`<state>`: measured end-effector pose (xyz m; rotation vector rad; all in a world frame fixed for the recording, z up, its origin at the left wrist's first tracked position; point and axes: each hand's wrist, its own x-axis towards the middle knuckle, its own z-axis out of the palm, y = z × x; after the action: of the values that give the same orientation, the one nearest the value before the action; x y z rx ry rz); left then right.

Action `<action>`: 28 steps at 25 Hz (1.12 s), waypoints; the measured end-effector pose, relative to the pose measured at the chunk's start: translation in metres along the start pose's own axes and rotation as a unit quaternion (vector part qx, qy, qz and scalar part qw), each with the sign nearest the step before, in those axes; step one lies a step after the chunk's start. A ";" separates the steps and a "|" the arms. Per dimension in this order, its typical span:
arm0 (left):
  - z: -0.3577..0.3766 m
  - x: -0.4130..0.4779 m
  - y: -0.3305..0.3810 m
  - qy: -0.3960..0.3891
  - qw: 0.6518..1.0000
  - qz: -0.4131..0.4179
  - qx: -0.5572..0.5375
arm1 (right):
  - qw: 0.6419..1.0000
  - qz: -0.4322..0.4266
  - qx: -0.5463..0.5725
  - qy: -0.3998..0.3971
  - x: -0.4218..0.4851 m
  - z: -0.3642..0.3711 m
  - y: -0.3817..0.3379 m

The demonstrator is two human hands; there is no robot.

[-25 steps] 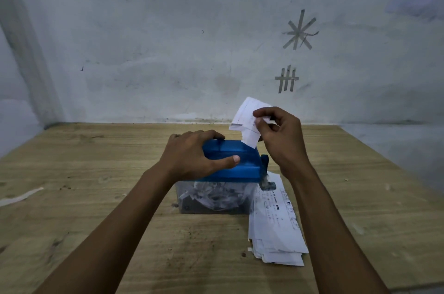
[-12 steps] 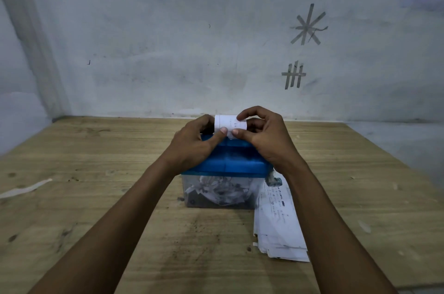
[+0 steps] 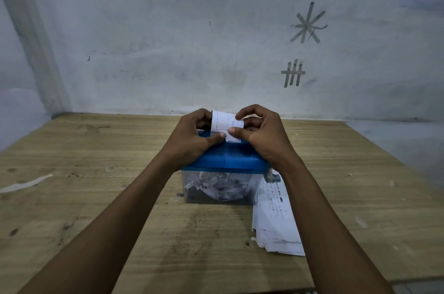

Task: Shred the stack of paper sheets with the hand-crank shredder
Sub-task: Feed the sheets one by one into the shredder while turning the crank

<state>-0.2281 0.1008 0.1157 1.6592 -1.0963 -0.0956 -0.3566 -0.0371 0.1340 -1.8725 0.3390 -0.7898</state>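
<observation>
White sheet [image 3: 224,123], small, printed w/ thin lines, stands upright over the shredder [image 3: 225,161] top, pinched at both sides.
- L hand [image 3: 192,142]: thumb tip on the sheet's lower L corner, fingers curled behind its L edge. Heel of the hand lies over the lid's L part.
- R hand [image 3: 262,137]: thumb on the lower R front of the sheet, index hooked over its top R corner, other fingers bent behind.
- Sheet's bottom edge meets the blue lid [image 3: 240,164] between the two thumbs. Whether it sits in the slot: cannot tell.
- Bin [image 3: 192,195], clear plastic, under the lid; holds shreds [image 3: 216,185], white & grey, approx. half full.
- Stack [image 3: 276,221], printed sheets, flat on the table [image 3: 96,173], touching the bin's R side, running toward the viewer; partly under the R forearm.
- Table: bare wood, stained. One pale scrap [image 3: 26,183] far L, well apart from the shredder.
- Wall [image 3: 168,41]: grey-white, scuffed; two tape marks, star [image 3: 307,23] above hash [image 3: 293,73], upper R.
</observation>
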 end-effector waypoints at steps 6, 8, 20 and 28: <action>0.001 0.000 0.001 0.023 0.999 0.001 -0.027 | 0.989 0.004 -0.143 0.046 -0.014 -0.005 0.007; 0.001 0.001 0.001 0.023 0.999 -0.016 -0.044 | 0.977 0.050 -0.192 0.079 -0.033 -0.012 0.019; -0.001 -0.003 0.006 -0.010 0.999 -0.041 -0.024 | 0.968 0.172 -0.158 0.087 -0.061 -0.015 0.023; 0.001 -0.001 0.008 -0.007 0.997 -0.076 -0.010 | 0.963 0.163 -0.199 0.076 -0.058 -0.019 0.019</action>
<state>-0.2342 0.1010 0.1207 1.7242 -0.9762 -0.2153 -0.4094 -0.0265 0.1005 -2.0521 0.9382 -0.6725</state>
